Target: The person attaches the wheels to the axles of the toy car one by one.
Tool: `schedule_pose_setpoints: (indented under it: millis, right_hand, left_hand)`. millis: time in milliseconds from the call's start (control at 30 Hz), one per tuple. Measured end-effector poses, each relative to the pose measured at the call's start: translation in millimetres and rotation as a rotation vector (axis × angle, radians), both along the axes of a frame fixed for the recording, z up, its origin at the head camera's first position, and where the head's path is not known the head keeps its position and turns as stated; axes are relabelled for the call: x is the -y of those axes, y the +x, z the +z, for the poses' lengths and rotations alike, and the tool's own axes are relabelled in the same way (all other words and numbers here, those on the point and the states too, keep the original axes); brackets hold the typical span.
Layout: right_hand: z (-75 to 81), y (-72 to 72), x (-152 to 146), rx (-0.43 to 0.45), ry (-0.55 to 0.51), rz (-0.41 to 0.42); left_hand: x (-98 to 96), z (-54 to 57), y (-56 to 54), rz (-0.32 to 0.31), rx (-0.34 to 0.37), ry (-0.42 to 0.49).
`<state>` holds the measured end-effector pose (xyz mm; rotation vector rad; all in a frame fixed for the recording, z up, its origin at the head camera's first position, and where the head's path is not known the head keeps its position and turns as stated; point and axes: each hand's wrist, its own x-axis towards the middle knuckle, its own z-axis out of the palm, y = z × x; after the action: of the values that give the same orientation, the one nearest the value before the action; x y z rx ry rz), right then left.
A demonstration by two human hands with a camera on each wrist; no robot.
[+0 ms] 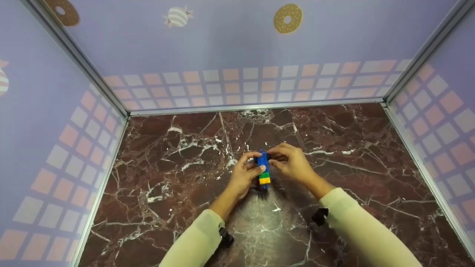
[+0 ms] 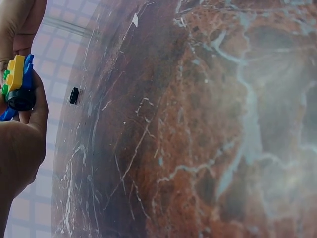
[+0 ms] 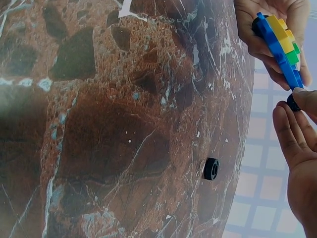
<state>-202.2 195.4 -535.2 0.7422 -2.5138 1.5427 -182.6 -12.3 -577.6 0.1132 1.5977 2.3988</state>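
My left hand (image 1: 243,174) holds a small toy vehicle of building bricks (image 1: 263,162) over the table, with the thumb on top of its blue part. A green brick (image 1: 264,175) and a yellow brick (image 1: 265,180) sit at its near end. In the left wrist view a black wheel (image 2: 21,100) is fitted on its side. My right hand (image 1: 293,163) is at the vehicle's far right side. Between its thumb and fingertips it pinches another black wheel (image 3: 292,103), held against the blue base (image 3: 277,49).
A loose black wheel (image 3: 211,169) lies on the dark red marbled table (image 1: 352,178); the left wrist view also has a wheel (image 2: 74,95) lying there. Purple panels with a checked border (image 1: 252,85) enclose the back and both sides. A white scrap (image 1: 276,208) lies in front.
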Motion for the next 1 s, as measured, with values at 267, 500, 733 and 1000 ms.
schedule_pose_setpoints:
  millis: [267, 500, 733, 1000]
  right_hand:
    - [-0.5, -2.3, 0.5, 0.016, 0.02, 0.009]
    - [-3.5, -2.1, 0.2, 0.012, 0.028, 0.002]
    - [-5.4, -3.6, 0.7, 0.018, 0.025, 0.003]
    - [-3.4, -4.5, 0.5, 0.012, 0.048, -0.003]
  left_hand:
    - [0.7, -0.3, 0.3, 0.005, -0.019, -0.001]
    - [0.9, -2.3, -0.1, 0.0, -0.021, -0.026]
    - [3.2, -0.3, 1.4, -0.002, 0.003, -0.057]
    - [4.0, 1.0, 1.6, -0.034, 0.017, -0.043]
